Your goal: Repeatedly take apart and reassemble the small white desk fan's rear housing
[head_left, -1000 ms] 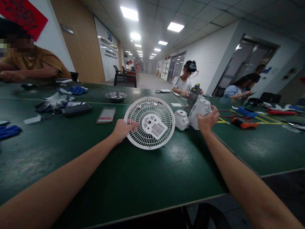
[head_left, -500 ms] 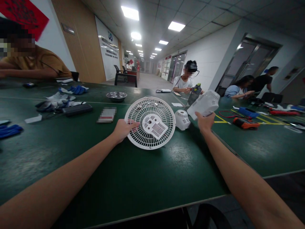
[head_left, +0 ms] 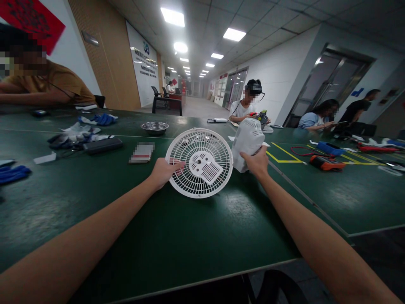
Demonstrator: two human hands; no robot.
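a shallow metal bowl [head_left: 154,126] sits far on the green table [head_left: 190,236], left of centre, and what lies inside it cannot be made out from this low angle. nearer, at the middle of the table, the fan grille [head_left: 199,162] is a white plastic disc of thin radial ribs crossed by rings, with a solid centre plate that carries a barcode label and a few small holes. it stands tilted, with its near edge low by the tabletop and its far edge raised, so its flat face looks back toward the camera. the left hand [head_left: 163,172] is closed on the grille's left rim, thumb on the front face and fingers behind it. just right of the grille, the right hand [head_left: 256,162] is wrapped around the lower part of the motor housing [head_left: 248,139], a white rounded shell with vent slots near its top. the housing is held off the table, and its long axis runs up and slightly to the right, with the vented end up and away. whether it touches the grille's right rim cannot be told. a flat black device [head_left: 103,145] and blue gloves [head_left: 103,119] lie far left, and an orange meter [head_left: 325,162] lies to the right beside yellow tape lines [head_left: 284,160]. a person in a white top [head_left: 242,110] sits at the far side of the table.
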